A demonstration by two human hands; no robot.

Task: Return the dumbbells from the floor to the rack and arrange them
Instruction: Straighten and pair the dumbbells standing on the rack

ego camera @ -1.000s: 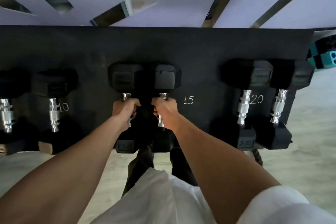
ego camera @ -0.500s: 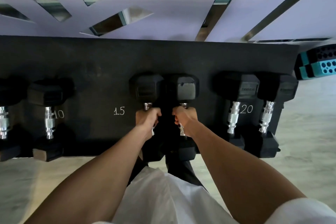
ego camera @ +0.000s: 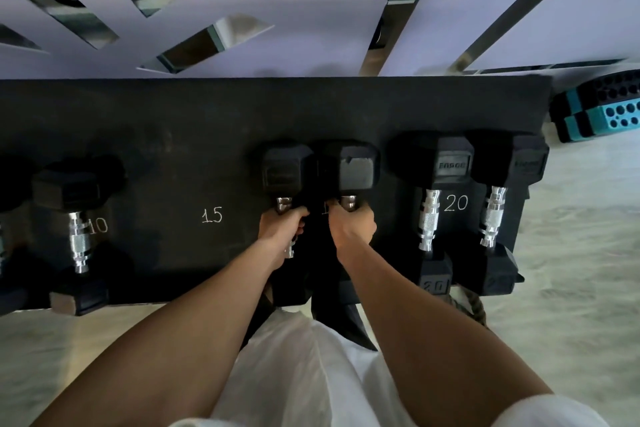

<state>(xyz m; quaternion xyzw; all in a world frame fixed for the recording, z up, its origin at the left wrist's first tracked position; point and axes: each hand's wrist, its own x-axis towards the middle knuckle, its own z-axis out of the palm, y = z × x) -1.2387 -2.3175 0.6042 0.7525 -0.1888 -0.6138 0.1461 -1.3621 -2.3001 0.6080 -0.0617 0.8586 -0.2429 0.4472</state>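
The person is standing over the black rack, each hand wrapped tight around a dumbbell handle. The left hand is gripping the left dumbbell, and the right hand is gripping the right dumbbell. The two are lying side by side, heads touching or nearly so, handles pointing toward the person.

Both are sitting right of the chalked "15" and close against the 20 pair. A second mark is peeking out between the hands, but it is too covered to read, so I cannot tell whether this is the proper slot. To my eye, the step in hand is arranging the pair. Doing it well is going to mean keeping both handles parallel, squaring the heads with the neighbouring row, leaving a small gap to the 20s so fingers are not getting pinched, and lowering rather than dropping. Whether the weights are resting fully on the rack or being held just off it, I cannot say.

The dumbbells are looking like black hex-headed weights with bright metal handles; the right one's upper face is showing a scuffed, greyish patch. They are appearing a bit smaller than the 20s. A 10 dumbbell is lying well apart to the left.
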